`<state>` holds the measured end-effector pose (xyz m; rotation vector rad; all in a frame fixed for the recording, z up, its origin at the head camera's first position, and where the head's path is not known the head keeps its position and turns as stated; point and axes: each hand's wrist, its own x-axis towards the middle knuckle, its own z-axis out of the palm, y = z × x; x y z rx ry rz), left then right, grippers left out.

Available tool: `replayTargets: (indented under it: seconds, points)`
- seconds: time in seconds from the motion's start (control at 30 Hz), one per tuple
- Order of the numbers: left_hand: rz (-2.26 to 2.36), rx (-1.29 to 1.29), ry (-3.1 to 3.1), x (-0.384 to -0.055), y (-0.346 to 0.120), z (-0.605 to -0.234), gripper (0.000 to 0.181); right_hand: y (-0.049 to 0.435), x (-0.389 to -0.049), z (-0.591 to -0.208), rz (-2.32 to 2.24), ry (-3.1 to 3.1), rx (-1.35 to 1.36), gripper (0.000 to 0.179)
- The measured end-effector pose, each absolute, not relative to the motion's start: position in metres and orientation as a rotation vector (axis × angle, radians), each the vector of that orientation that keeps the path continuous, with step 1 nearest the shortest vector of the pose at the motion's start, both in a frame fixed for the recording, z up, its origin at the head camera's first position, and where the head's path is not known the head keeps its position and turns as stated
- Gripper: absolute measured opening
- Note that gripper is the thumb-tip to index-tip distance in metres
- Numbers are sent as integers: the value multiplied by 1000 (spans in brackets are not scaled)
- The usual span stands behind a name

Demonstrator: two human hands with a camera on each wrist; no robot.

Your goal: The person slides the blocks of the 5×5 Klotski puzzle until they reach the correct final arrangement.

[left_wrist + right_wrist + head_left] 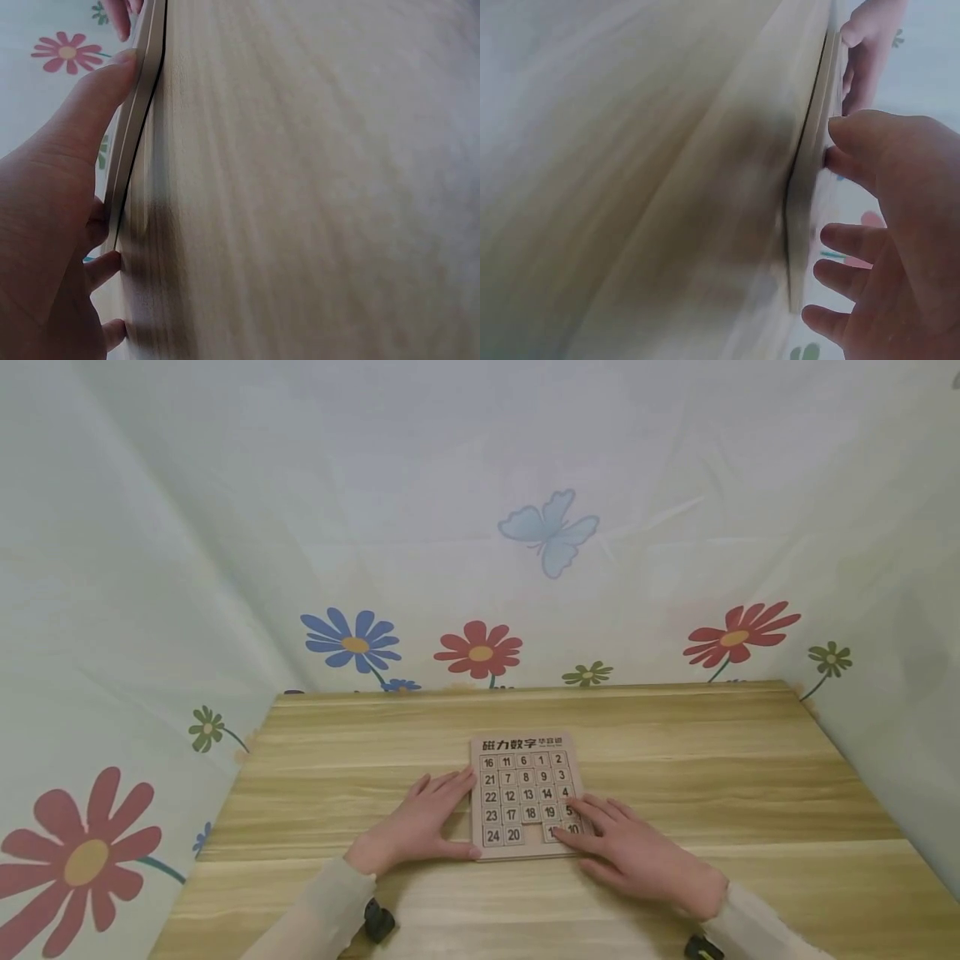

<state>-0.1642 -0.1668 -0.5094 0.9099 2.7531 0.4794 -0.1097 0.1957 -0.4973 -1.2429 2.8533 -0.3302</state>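
A wooden number sliding puzzle (pixel 531 793) lies flat on the table, its numbered square tiles set in rows below dark printed characters. A gap shows in the bottom row, right of tile 20 (pixel 513 835). My left hand (pixel 420 822) rests against the left side, fingers extended along the edge and thumb at the near left corner. With its index fingertip, my right hand (pixel 637 852) touches a partly covered tile (pixel 550 837) right of the gap. Its other fingers reach over the right edge, near tiles 4 and 5. Both wrist views show the board's thin edge (pixel 133 124) beside the fingers.
The wood-grain table (pixel 360 727) extends around the puzzle on all sides. Behind and beside it hangs a pale cloth (pixel 420 485) printed with flowers and a butterfly. A small black device (pixel 378 920) sits at the left wrist, another (pixel 703 947) at the right.
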Motion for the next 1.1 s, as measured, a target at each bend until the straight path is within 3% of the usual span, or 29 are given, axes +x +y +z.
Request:
replayTargets:
  seconds: [0.47,0.83,1.1]
  points:
    - [489,915,2744,-165,-165,-513,116,148,-113,-493,-289,2797,-1450,48]
    - [496,909,2740,-165,-168,-509,117,167,-110,-487,-245,2825,-1363,47]
    - [506,940,2750,-165,-168,-510,115,142,-114,-486,-262,2783,-1391,49]
